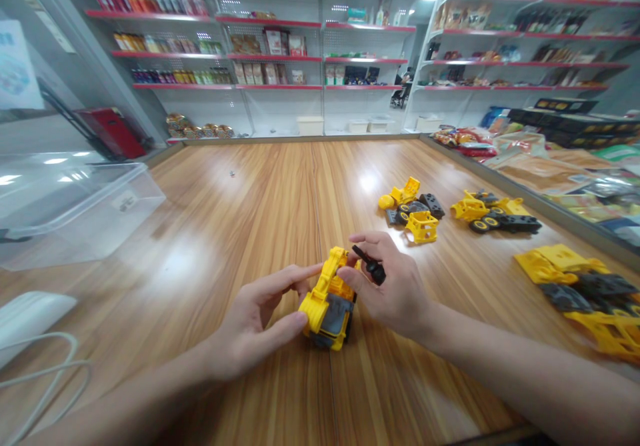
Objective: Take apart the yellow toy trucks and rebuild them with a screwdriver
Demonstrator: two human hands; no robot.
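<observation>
A yellow toy excavator (330,306) with a grey cab window rests on the wooden table in front of me. My left hand (255,316) grips it from the left, thumb on the yellow bucket end and index finger along the arm. At its right side is my right hand (395,289), its fingers closed around a small black toy screwdriver (371,266). The tool's thin end points up and left beside the excavator's arm. My right thumb tip comes close to the toy; whether it touches cannot be made out.
Partly built yellow-and-black toy trucks lie to the right: one truck (407,209), another (493,213) and a nearer one (585,293). A clear plastic bin (90,213) and a white device with a cable (37,319) stand left. Stocked shelves (275,56) line the back.
</observation>
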